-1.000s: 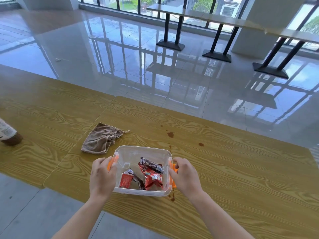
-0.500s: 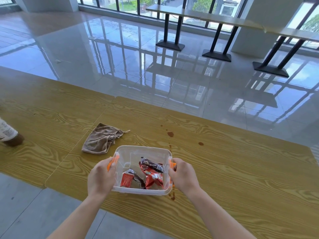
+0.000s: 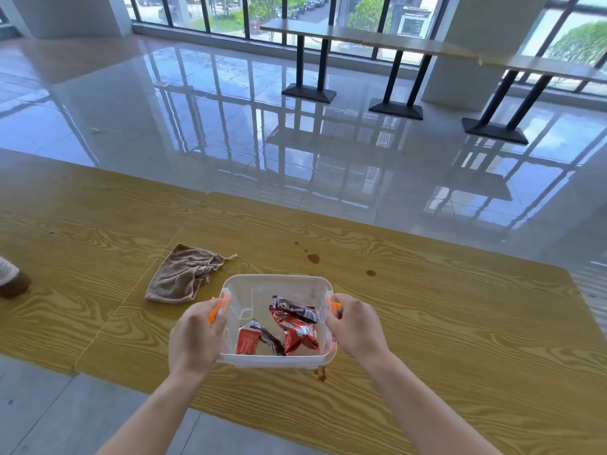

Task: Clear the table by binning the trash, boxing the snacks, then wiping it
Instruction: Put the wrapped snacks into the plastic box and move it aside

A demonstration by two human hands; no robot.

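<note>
A clear plastic box [image 3: 276, 320] is seen at lower centre of the frame, near the counter's [image 3: 460, 323] front edge. It is gripped from both sides: the left hand [image 3: 197, 336] is closed around the left wall at the orange latch [image 3: 216, 310], the right hand [image 3: 354, 323] around the right wall at its matching latch. A two-sided grip is judged to keep the open box level so nothing spills. Whether the box rests on the counter or is slightly raised cannot be told.

Several red and brown snack packets [image 3: 292, 326] are noted inside, toward the right and near side. No lid is in view.

A crumpled brown cloth [image 3: 184, 277] lies just left of the box, apart from it, presumably kept within reach for wiping. Brown spill spots [image 3: 313, 257] are recorded above and right of the box, with further drips [image 3: 321, 374] at its lower right corner. A bottle [image 3: 11, 279], partly cut off, lies at the far left edge.

Boxing appears complete or nearly so; wiping is not yet done, and the box is likely to need moving off the stains.
</note>
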